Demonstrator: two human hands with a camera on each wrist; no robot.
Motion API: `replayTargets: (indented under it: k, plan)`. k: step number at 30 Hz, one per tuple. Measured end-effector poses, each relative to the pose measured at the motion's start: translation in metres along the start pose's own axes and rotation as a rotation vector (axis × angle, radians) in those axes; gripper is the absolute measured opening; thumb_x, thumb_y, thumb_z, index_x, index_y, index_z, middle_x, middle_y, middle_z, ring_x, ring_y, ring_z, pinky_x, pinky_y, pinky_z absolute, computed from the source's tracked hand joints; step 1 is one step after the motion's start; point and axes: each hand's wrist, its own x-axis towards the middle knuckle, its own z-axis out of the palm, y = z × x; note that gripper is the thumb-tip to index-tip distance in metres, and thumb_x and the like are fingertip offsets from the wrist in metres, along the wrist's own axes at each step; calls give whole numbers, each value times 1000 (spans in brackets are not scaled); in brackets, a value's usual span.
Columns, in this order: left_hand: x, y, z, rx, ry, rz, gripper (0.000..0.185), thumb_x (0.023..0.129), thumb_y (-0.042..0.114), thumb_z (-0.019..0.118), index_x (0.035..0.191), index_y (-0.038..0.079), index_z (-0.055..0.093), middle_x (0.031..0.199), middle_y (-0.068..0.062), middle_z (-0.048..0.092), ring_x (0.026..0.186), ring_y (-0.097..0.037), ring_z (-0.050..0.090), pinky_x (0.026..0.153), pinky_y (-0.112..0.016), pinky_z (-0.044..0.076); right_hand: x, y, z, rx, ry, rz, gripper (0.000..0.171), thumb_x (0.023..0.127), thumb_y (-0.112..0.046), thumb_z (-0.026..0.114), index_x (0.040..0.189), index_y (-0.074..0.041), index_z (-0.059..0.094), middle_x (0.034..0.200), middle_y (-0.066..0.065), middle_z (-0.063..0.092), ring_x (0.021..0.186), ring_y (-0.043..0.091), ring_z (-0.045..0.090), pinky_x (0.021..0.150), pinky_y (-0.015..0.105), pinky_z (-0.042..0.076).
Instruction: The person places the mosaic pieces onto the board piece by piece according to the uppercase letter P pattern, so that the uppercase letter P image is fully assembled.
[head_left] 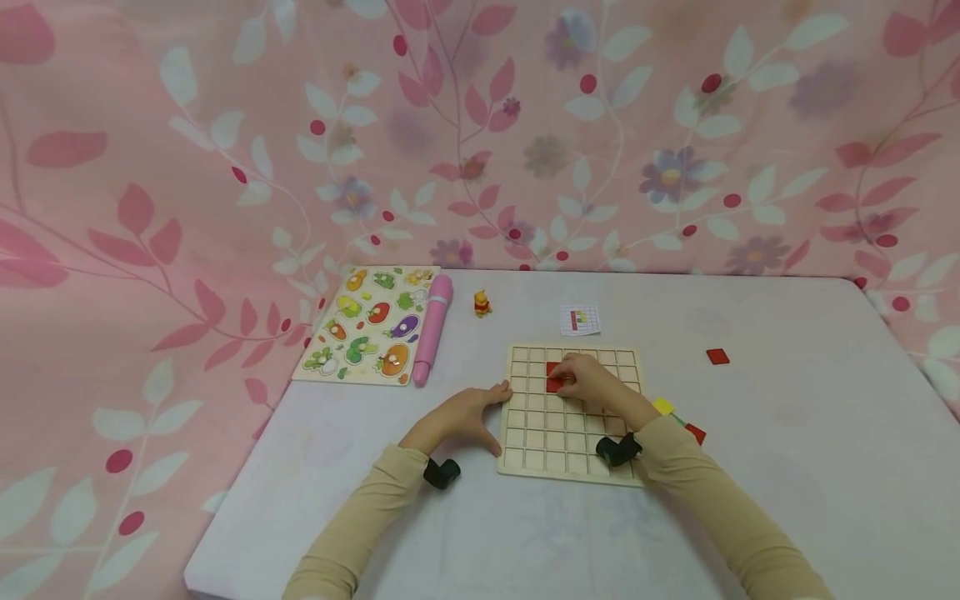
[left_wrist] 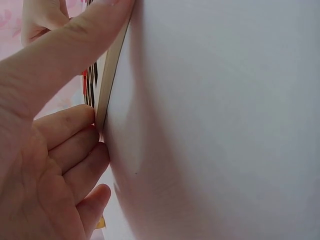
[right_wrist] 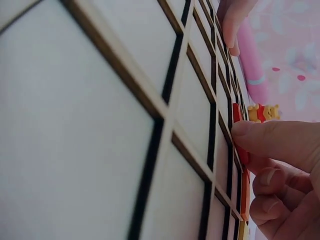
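Note:
A wooden grid board (head_left: pixel 525 462) lies in front of me. My left hand (head_left: pixel 468 414) rests at its left side, thumb and fingertips spread apart against the board's edge (left_wrist: pixel 111 75). My right hand (head_left: pixel 596 382) is over the upper middle of the grid. Between its thumb and fingers it holds a red square tile (right_wrist: pixel 241 147) at the grid's surface. Red tiles (head_left: pixel 552 385) show in the grid beside the fingertips. In the right wrist view an orange tile (right_wrist: pixel 245 197) sits just past the held one, partly behind the curled fingers.
Right of the board lie a yellow tile (head_left: pixel 663 406), a red tile (head_left: pixel 696 433) and another red tile (head_left: pixel 717 357). Behind it are a small pattern card (head_left: pixel 581 320) and a bear figurine (head_left: pixel 482 303). A vegetable puzzle (head_left: pixel 360 325) and pink marker-shaped object (head_left: pixel 432 329) lie back left.

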Motion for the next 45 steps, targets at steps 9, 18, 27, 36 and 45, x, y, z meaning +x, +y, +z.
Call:
replayTargets:
  k: [9, 18, 27, 36, 45]
  plan:
    - [2, 2, -2, 12, 1, -1, 96, 56, 36, 83, 137, 11, 38, 143, 1, 26, 127, -14, 27, 103, -33, 21, -14, 3, -18, 64, 113, 34, 23, 76, -4, 70, 98, 2, 65, 89, 8, 60, 65, 15, 46, 57, 28, 42]
    - [2, 2, 0, -23, 8, 23, 97, 55, 34, 84, 137, 8, 37, 142, -1, 26, 127, -13, 26, 103, -29, 21, -67, 20, -67, -30, 318, 7, 23, 74, 1, 69, 97, 3, 65, 86, 11, 62, 53, 8, 39, 44, 23, 36]
    - [2, 7, -2, -13, -4, 11, 98, 56, 34, 84, 138, 10, 36, 143, 1, 24, 128, -13, 24, 103, -31, 20, -120, 25, -106, -186, 473, 39, 25, 68, 4, 73, 91, -1, 66, 73, 0, 58, 52, 5, 38, 43, 21, 35]
    - [3, 2, -1, -51, 3, 46, 98, 57, 32, 83, 138, 9, 34, 144, -1, 22, 129, -12, 21, 103, -28, 19, -154, 42, -82, -35, 200, 360, 29, 73, -17, 74, 93, 0, 63, 81, 4, 57, 61, 15, 41, 46, 22, 38]
    - [-1, 2, -3, -22, -21, 17, 96, 57, 33, 83, 138, 10, 36, 143, -2, 25, 128, -15, 24, 102, -31, 22, -169, 48, -54, 39, 84, 483, 39, 66, -26, 79, 85, -4, 53, 72, 1, 44, 68, 18, 43, 53, 25, 39]
